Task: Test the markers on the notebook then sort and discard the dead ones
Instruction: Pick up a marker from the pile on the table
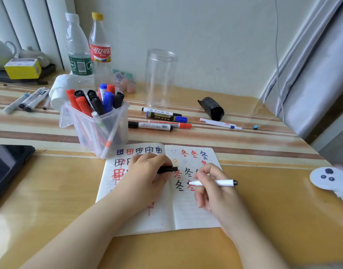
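1. Right-hand grip: the right hand pinches a white marker between thumb and fingers, clamped near the writing end. The left hand curls round a black cap while resting on the left page of the notebook.
2. Head view, position: the marker lies over the right page, its tip just beside a red character in the lower rows of test marks.
3. Head view, direction: its long axis runs nearly level across the frame, tip pointing left toward the notebook's fold, black tail end pointing right over the bench.
4. Doing this step well, as I judge it: tilt the tip down onto bare lined paper below the existing characters, so a faint or dry stroke is not confused with older ink. Keep the left hand weighing the page flat.
5. Other markers wait in the clear holder, and several lie in a group beyond the notebook.
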The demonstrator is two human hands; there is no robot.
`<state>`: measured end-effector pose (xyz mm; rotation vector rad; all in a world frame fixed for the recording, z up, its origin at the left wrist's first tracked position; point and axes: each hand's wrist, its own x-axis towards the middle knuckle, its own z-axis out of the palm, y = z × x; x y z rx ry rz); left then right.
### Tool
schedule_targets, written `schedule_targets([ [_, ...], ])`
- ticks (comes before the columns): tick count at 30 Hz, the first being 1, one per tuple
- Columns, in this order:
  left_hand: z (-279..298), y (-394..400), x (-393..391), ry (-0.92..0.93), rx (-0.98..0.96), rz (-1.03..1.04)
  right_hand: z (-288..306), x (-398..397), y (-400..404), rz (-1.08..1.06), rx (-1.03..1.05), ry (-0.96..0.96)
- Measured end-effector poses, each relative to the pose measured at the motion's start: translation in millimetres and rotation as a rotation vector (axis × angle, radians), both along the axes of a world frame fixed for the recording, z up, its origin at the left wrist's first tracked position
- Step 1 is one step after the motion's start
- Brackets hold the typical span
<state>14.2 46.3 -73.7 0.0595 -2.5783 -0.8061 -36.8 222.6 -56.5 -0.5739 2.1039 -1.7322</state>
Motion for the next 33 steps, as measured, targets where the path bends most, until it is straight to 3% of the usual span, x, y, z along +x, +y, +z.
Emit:
schedule_targets([
  [4,-4.0,-0.1,-0.8,-0.011,-0.019,-0.014,-6.8,2.7,-1.2,-0.009,0.138,0.205],
  [14,-6.7,-0.5,-2.0,-0.009,-0.009,-0.004,-11.8,4.1,-2.0,-0.030,0.235,0.381],
  [33,-6.8,0.1,-2.3,-0.020,0.013,0.013,-10.4,4.4,-0.9,-0.003,0.247,0.304],
])
